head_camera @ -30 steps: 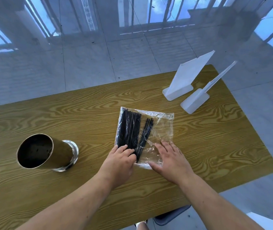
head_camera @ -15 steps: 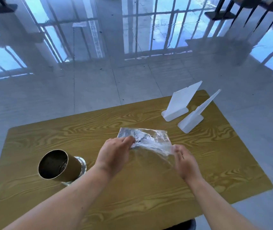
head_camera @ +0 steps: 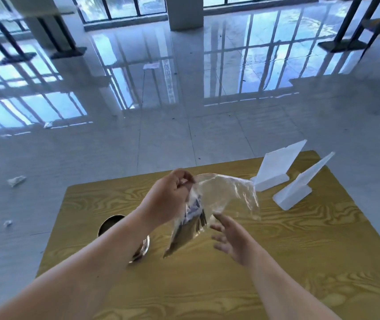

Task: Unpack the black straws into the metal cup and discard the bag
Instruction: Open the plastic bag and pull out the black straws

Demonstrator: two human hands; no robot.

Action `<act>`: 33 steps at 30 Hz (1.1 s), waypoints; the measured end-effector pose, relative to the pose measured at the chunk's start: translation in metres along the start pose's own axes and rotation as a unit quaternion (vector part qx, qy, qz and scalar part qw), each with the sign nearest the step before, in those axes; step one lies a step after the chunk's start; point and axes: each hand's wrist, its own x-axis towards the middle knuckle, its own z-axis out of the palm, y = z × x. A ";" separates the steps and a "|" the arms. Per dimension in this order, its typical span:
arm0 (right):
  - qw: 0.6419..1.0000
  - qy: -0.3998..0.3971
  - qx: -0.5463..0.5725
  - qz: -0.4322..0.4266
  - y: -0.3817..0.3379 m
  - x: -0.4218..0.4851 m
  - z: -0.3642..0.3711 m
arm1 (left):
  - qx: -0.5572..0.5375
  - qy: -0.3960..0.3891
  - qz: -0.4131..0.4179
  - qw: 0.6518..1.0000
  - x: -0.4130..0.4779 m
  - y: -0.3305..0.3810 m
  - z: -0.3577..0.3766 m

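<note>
My left hand (head_camera: 169, 197) grips the top corner of the clear plastic bag (head_camera: 226, 192) and holds it up above the wooden table (head_camera: 299, 262). The black straws (head_camera: 184, 234) hang inside the bag's lower end, blurred, slanting down to the left. My right hand (head_camera: 233, 239) hovers just below and right of the bag with fingers spread, holding nothing. The metal cup (head_camera: 110, 224) stands on the table at the left, mostly hidden behind my left forearm; only its dark rim and shiny base show.
Two white plastic stands (head_camera: 274, 172) (head_camera: 299, 188) sit at the table's far right corner. Crumpled scraps of paper (head_camera: 16, 180) lie on the glossy tiled floor to the left. Dark table legs and a chair stand farther back.
The bag has left the table: my left hand lifted it by one corner and the straws slid to its lower end. My right hand let go and dropped below it. The view tilted upward.
</note>
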 end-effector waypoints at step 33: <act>0.921 -0.103 0.015 -0.375 -0.201 -0.107 0.178 | -0.238 0.110 0.033 0.964 -0.047 -0.007 -0.298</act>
